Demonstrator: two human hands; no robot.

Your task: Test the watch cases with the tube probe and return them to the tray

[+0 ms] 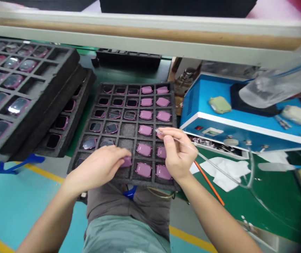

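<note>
A black foam tray [125, 130] with a grid of cells rests on my lap and the table edge. Its right columns hold pink watch cases; its left cells hold cases with dark screens. My left hand [100, 167] is closed on one pink watch case [127, 162] at a cell in the tray's near row. My right hand [175, 154] pinches a thin clear tube [205, 160] with its tip near the tray's right column; the tube runs off to the right over the green table.
Stacked foam trays [21, 95] of screened cases stand at the left. A blue machine [245, 116] sits at the right, with white wipes [226, 172] and an orange stick [209, 182] on the green mat [271, 196]. A shelf rail [150, 33] crosses overhead.
</note>
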